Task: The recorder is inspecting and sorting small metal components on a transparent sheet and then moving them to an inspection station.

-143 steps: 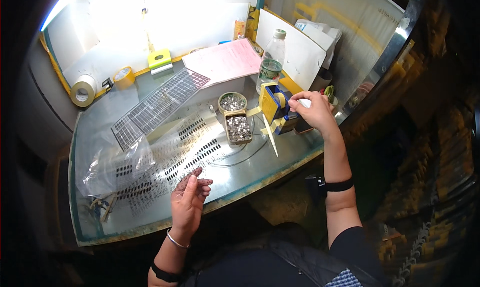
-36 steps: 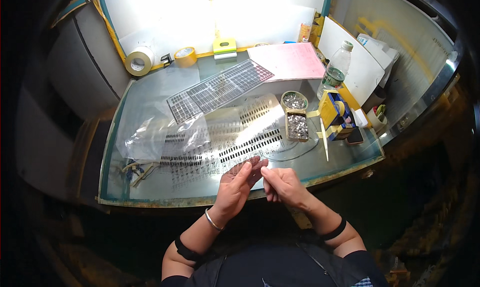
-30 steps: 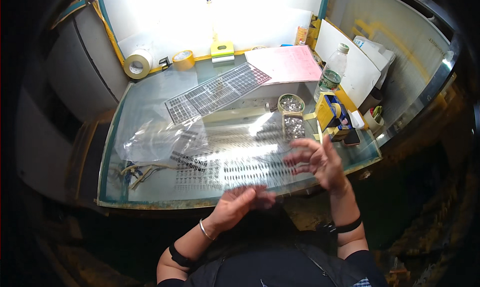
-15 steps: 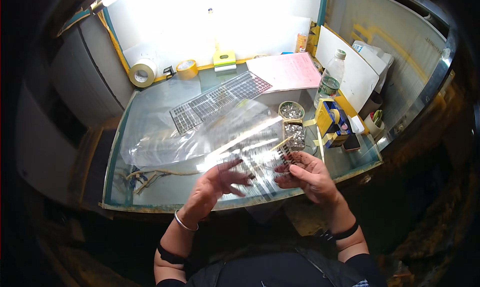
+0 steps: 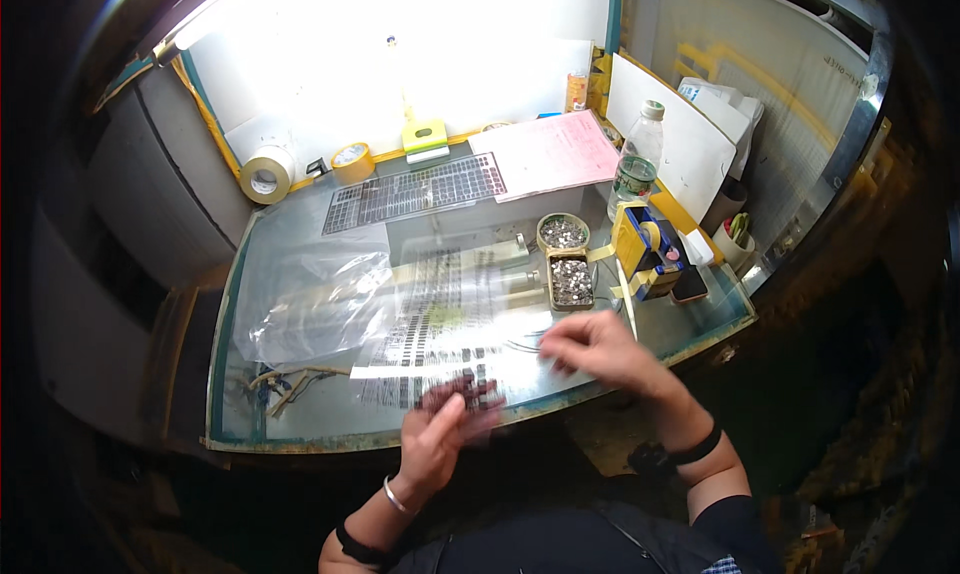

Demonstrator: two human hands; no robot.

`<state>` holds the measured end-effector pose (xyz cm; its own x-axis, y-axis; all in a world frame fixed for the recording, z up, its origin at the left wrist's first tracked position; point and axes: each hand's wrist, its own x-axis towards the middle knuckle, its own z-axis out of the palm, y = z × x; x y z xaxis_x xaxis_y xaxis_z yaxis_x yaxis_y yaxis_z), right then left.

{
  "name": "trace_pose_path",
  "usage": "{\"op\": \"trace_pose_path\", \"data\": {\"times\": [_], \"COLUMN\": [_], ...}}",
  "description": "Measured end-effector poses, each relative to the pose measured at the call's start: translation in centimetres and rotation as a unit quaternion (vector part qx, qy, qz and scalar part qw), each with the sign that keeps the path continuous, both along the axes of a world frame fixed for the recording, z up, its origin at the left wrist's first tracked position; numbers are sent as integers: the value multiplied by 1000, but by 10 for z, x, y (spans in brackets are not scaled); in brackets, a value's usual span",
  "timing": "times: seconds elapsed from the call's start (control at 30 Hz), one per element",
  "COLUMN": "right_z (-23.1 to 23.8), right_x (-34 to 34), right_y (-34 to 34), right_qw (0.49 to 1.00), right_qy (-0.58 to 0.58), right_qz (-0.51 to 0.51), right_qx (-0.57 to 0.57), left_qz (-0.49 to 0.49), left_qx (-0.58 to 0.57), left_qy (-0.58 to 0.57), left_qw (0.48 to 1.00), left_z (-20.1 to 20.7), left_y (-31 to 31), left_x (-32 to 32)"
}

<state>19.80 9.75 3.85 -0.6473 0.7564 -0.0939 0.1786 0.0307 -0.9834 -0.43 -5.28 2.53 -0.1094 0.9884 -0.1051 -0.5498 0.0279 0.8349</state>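
My left hand (image 5: 440, 434) is at the near edge of the glass-topped table, thumb closed over the near end of a clear film sheet (image 5: 432, 329) printed with rows of black marks. Its fingers show through the film. The sheet slants up and away from this hand, partly smeared by motion. To the right, my right hand (image 5: 605, 352) is raised apart from the sheet, finger and thumb pinched together. A thin, blurred dark sliver shows at its fingertips, too unclear to name. A second film (image 5: 415, 192) with a dark grid lies farther back.
Crumpled clear plastic (image 5: 310, 304) lies at left. A round tub (image 5: 563, 232) and a square tub (image 5: 571, 280) of small silvery bits stand beside a blue-and-yellow tape dispenser (image 5: 645, 249). Behind are a bottle (image 5: 637, 164), pink paper (image 5: 560, 154) and tape rolls (image 5: 267, 174).
The printed film has left my right hand and is now in my left, which was open. My right hand has drawn away with pinched fingers. The whole view has shifted slightly.
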Motion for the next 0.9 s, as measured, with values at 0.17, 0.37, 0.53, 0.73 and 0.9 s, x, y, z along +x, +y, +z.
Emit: {"op": "trace_pose_path", "data": {"times": [0.17, 0.37, 0.53, 0.73, 0.9], "right_z": [-9, -11, -17, -21, -28], "right_x": [15, 9, 9, 11, 11], "right_y": [57, 75, 75, 67, 72], "right_qw": [876, 852, 864, 904, 885], "right_qy": [-239, -309, -241, -141, -126], "right_qz": [-169, -129, -155, -188, -174], "right_qx": [383, 402, 414, 356, 412], "left_qz": [-35, -42, -19, -6, -28], "left_qx": [-103, -76, -82, -30, -38], "left_qy": [-35, -36, -45, -54, -51], "left_qw": [993, 996, 995, 998, 998], "left_z": [-6, -8, -7, -17, -18], "left_y": [-8, 10, 30, 33, 32], "left_x": [-7, -15, -19, -13, -17]}}
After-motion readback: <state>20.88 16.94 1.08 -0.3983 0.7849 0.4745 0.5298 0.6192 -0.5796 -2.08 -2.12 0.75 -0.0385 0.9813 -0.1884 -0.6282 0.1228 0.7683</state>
